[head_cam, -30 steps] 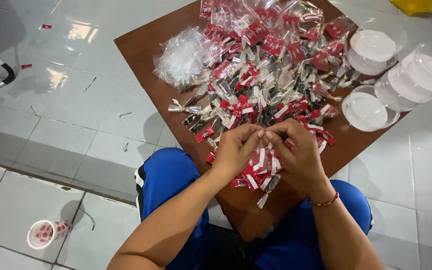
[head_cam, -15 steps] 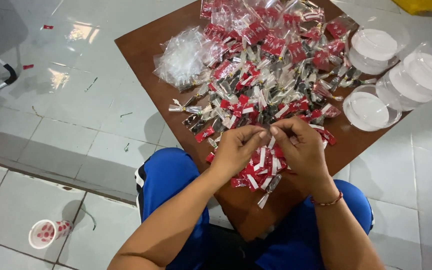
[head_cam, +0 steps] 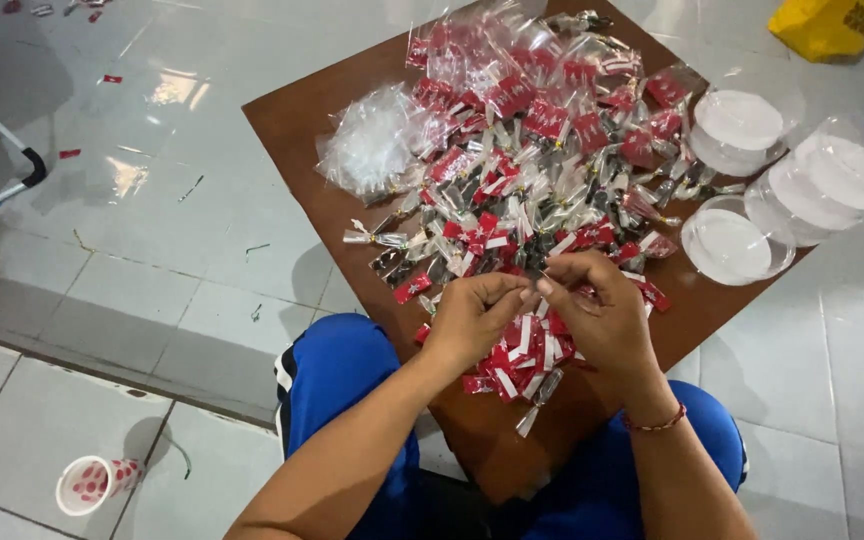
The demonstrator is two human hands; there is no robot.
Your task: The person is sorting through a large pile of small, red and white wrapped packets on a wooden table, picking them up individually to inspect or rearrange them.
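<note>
My left hand and my right hand meet fingertip to fingertip over the near part of a low brown table. Both pinch one small clear packet between them; it is mostly hidden by the fingers. Right under my hands lies a heap of red-and-white packets. Beyond them a wide spread of small clear packets with red labels covers the table. My blue-trousered knees sit under the near table corner.
A bundle of clear plastic bags lies at the table's left. Three clear round lidded containers stand on the right edge. On the tiled floor: a spotted paper cup near left, a yellow object far right, a frame leg.
My fingertips have parted slightly and shifted on the small packet. The view has tilted a little, so the table sits lower in the frame.
</note>
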